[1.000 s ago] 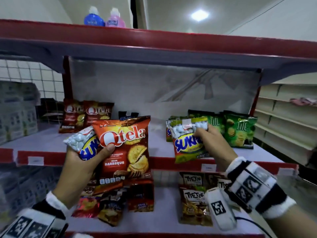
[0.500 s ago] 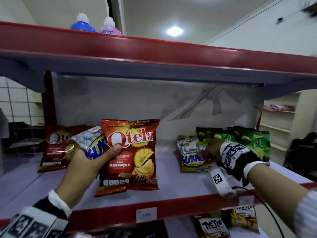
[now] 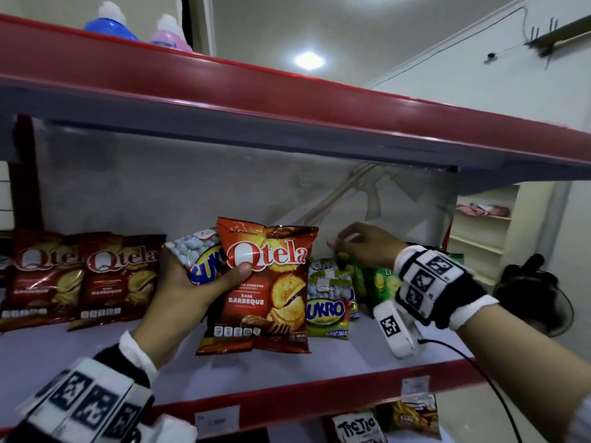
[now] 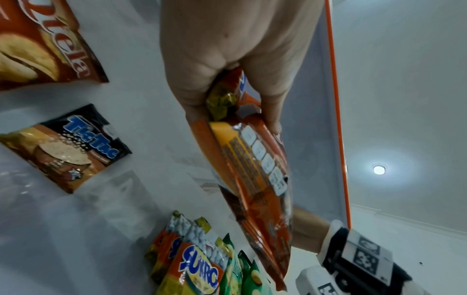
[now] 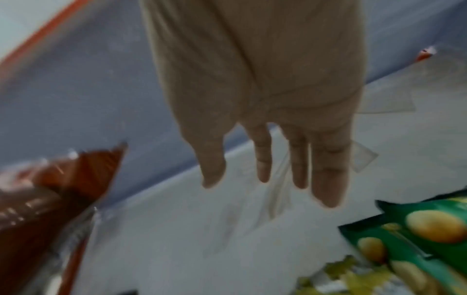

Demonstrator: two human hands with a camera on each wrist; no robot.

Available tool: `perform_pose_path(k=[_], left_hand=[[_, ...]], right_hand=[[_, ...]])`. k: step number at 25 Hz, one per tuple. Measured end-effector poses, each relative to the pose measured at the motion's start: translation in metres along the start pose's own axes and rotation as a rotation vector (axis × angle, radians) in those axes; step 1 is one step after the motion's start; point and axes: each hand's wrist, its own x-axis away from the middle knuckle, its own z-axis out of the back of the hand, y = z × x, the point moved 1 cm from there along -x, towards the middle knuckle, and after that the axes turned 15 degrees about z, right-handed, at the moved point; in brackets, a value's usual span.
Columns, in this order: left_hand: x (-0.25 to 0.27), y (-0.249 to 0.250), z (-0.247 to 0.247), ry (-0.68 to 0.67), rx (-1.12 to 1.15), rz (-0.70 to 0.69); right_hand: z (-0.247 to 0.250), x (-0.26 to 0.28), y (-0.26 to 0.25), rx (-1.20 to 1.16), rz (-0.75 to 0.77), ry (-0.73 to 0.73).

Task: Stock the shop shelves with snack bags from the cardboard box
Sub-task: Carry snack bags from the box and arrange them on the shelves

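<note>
My left hand [image 3: 204,282] grips two bags at once in front of the middle shelf [image 3: 287,375]. One is a red Qtela barbeque bag [image 3: 268,292], with a Sukro nut bag [image 3: 198,254] behind it; the left wrist view shows the Qtela bag [image 4: 255,179] hanging from the left hand [image 4: 235,65]. My right hand [image 3: 355,247] hovers empty, its fingers relaxed, just above a Sukro bag [image 3: 329,298] standing on the shelf before green Lite bags [image 3: 380,282]. In the right wrist view the right hand's fingers [image 5: 326,169] are straight, above a green bag [image 5: 417,239]. No cardboard box is in view.
Two Qtela bags [image 3: 80,276] lean at the shelf's left, and a Tic Tac bag [image 4: 73,147] stands against the back panel. The upper red shelf [image 3: 287,100] carries two bottles [image 3: 112,24]. Tic Tic bags [image 3: 358,426] lie on the shelf below.
My right hand set its Sukro bag on the shelf in front of the green bags, let go and rose above it. The left hand kept its two bags.
</note>
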Motion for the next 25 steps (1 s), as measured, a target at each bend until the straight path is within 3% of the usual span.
perform_pose_path(k=[2,4,6,9,12,18,22,25], left_hand=[[-0.001,0.001,-0.024,0.003,0.011,0.011],[0.001,0.002,-0.046,-0.017,0.000,0.010],[0.003,0.002,-0.070,-0.044,0.003,0.004],[-0.003,-0.007,-0.097,-0.057,-0.036,0.084],[-0.019,-0.019,-0.116,-0.048,-0.250,0.208],[-0.040,-0.043,-0.124,-0.208,-0.792,0.641],[-0.053,-0.053,-0.126,-0.170,-0.817,0.540],[-0.061,-0.053,-0.129,-0.095,-0.923,0.562]], right_hand=[[0.010,0.023,-0.013,-0.494,0.098,-0.008],[0.012,0.044,-0.018,-0.627,0.157,-0.088],[0.015,0.056,-0.012,-0.579,0.188,-0.075],[0.031,0.068,0.009,-0.586,0.188,0.074],[0.052,0.085,0.038,-0.554,0.177,0.226],[0.068,0.115,0.092,-0.615,0.065,0.348],[0.066,0.127,0.106,-0.576,0.029,0.334],[0.058,0.131,0.108,-0.578,0.012,0.333]])
